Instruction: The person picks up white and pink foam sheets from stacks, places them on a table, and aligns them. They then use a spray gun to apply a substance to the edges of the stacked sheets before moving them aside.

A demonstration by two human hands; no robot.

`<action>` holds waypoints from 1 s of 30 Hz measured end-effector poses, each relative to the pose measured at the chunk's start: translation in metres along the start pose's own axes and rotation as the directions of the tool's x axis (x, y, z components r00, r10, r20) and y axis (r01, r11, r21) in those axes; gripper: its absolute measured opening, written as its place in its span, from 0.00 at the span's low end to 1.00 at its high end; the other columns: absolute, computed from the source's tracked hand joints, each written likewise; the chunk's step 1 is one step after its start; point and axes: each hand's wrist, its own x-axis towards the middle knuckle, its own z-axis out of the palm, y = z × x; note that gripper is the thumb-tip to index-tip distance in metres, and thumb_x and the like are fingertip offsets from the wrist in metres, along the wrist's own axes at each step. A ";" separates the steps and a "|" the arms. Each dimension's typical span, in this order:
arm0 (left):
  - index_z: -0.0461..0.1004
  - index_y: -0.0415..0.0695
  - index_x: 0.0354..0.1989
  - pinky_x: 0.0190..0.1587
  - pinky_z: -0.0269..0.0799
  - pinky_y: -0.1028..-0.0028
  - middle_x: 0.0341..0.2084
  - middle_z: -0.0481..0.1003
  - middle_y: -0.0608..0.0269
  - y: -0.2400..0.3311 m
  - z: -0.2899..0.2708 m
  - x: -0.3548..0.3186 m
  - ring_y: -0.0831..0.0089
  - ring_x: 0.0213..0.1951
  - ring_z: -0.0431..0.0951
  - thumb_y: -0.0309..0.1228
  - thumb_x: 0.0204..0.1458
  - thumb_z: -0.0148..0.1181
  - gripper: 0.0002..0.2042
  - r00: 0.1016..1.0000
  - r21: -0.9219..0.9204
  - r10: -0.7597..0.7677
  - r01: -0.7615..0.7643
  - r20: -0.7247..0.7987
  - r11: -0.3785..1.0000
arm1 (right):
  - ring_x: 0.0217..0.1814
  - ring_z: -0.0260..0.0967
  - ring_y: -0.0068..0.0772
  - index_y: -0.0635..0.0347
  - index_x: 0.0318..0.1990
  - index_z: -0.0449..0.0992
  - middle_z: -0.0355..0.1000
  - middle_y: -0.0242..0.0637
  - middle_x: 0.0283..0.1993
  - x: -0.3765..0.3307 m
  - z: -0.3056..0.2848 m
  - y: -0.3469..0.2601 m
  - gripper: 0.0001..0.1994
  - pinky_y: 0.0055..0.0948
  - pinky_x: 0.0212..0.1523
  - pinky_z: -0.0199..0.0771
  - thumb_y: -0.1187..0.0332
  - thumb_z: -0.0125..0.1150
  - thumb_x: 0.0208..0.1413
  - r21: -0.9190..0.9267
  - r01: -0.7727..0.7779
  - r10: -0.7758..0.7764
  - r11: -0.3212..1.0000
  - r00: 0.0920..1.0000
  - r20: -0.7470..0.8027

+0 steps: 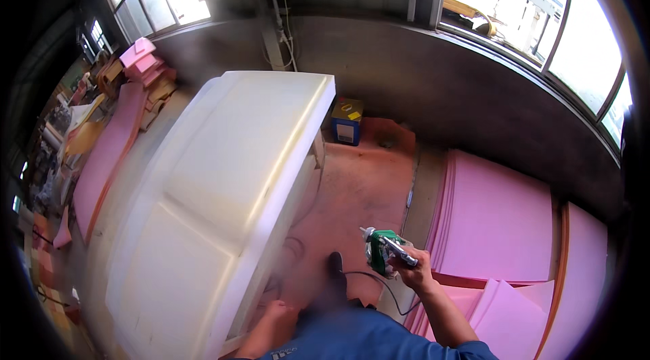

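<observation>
My right hand (415, 271) is closed around a spray gun (386, 252) with a silver nozzle and a green body, held above the floor and clear of the foam. A thin dark hose (386, 281) curves below it. My left hand (276, 315) is low in the view, beside the near edge of a large pale slab (203, 177) that looks like foam. Its fingers look curled; whether anything is in them is hidden. The slab lies raised on a support, with a shallow step across its top.
Stacked pink sheets (497, 218) lie to the right, with more pink sheets (511, 312) nearer me. A blue and brown box (347, 120) stands by the wall. Reddish sheeting (362, 184) covers the floor. Pink offcuts (143, 62) are piled at the far left.
</observation>
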 end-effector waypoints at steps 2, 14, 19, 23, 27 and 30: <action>0.82 0.43 0.36 0.45 0.75 0.66 0.35 0.81 0.54 0.011 0.002 0.026 0.64 0.39 0.81 0.47 0.40 0.73 0.21 0.999 0.087 0.030 -0.031 0.014 0.996 | 0.30 0.77 0.29 0.62 0.42 0.80 0.78 0.40 0.30 0.018 -0.011 0.026 0.12 0.28 0.32 0.75 0.71 0.69 0.49 0.024 -0.004 0.006 1.000 0.997 -0.079; 0.83 0.49 0.39 0.50 0.74 0.62 0.40 0.80 0.53 0.100 -0.021 0.200 0.58 0.45 0.80 0.40 0.48 0.63 0.13 0.998 0.144 0.061 -0.062 0.013 0.988 | 0.25 0.62 0.17 0.61 0.32 0.77 0.69 0.23 0.27 0.207 -0.080 0.179 0.06 0.21 0.25 0.62 0.69 0.67 0.54 0.061 -0.287 0.278 0.956 0.822 -0.496; 0.82 0.49 0.40 0.49 0.74 0.64 0.36 0.81 0.54 0.198 -0.077 0.202 0.59 0.45 0.80 0.44 0.47 0.66 0.16 0.998 0.073 -0.006 0.011 -0.068 0.997 | 0.21 0.58 0.14 0.61 0.27 0.76 0.65 0.21 0.21 0.312 -0.100 0.204 0.07 0.19 0.23 0.57 0.72 0.63 0.57 0.184 -0.386 0.426 0.904 0.777 -0.464; 0.82 0.45 0.38 0.47 0.74 0.63 0.33 0.81 0.54 0.201 -0.075 0.244 0.58 0.42 0.81 0.45 0.47 0.66 0.17 0.987 -0.040 -0.155 0.157 0.045 0.987 | 0.22 0.63 0.16 0.64 0.26 0.77 0.69 0.25 0.23 0.386 -0.120 0.259 0.06 0.20 0.24 0.59 0.72 0.64 0.52 0.214 -0.499 0.542 0.840 0.744 -0.392; 0.82 0.43 0.36 0.45 0.74 0.62 0.33 0.81 0.52 0.192 -0.058 0.256 0.57 0.41 0.81 0.46 0.48 0.65 0.18 0.971 0.284 -0.152 0.096 0.182 0.954 | 0.24 0.69 0.25 0.65 0.29 0.78 0.73 0.35 0.24 0.478 -0.120 0.335 0.06 0.26 0.27 0.67 0.73 0.63 0.44 -0.047 -0.684 0.654 0.728 0.714 -0.251; 0.82 0.43 0.37 0.45 0.73 0.61 0.36 0.80 0.50 0.170 -0.017 0.263 0.54 0.42 0.80 0.46 0.49 0.63 0.18 0.976 0.542 -0.039 -0.086 0.215 0.836 | 0.37 0.77 0.42 0.62 0.38 0.80 0.78 0.45 0.32 0.541 -0.105 0.406 0.15 0.37 0.39 0.75 0.68 0.63 0.41 -0.486 -0.642 0.691 0.593 0.716 -0.103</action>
